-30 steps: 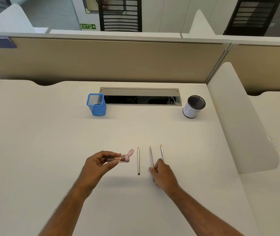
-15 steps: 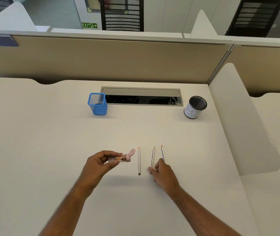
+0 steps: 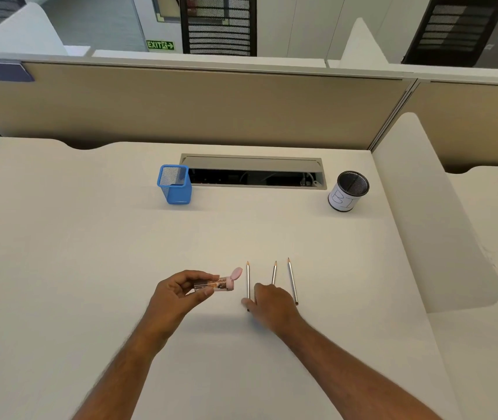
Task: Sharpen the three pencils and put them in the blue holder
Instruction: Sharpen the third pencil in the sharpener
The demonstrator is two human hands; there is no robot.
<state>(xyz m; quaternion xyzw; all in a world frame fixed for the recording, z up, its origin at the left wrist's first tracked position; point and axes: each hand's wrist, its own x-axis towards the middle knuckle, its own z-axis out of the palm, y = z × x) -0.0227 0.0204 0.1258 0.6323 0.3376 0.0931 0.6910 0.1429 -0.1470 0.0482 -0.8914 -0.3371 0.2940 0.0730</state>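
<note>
- Head view, against 1 second ago: the right hand (image 3: 273,304) has slid left from the middle pencil (image 3: 274,272) toward the left pencil (image 3: 248,280); the middle pencil's lower end, which the hand had nudged, now sits partly under the knuckles. The left hand (image 3: 175,294) and the sharpener (image 3: 216,283) have barely shifted.
- Head view, hands: the left hand grips the clear-bodied sharpener, its pink cap flipped open and pointing toward the pencils. The right hand lies palm down, fingertips at the lower end of the left pencil; whether it already pinches that pencil I cannot tell, since the fingers hide the contact.
- Head view, task things: 3 thin silver-grey pencils lie roughly parallel on the desk (image 3: 90,268), tips pointing away from the person; the right pencil (image 3: 292,281) lies apart from the hand. The blue holder (image 3: 175,186), a square mesh cup, stands upright well beyond them, just left of the cable slot (image 3: 253,171). A black round cup (image 3: 349,192) with a white label stands far right.
- Risk: the pencils are slim and round, so a fingertip pick-up from the flat desk could roll 1 away or knock its neighbour.
- Risk: the black cup could be mistaken for the target.
</note>
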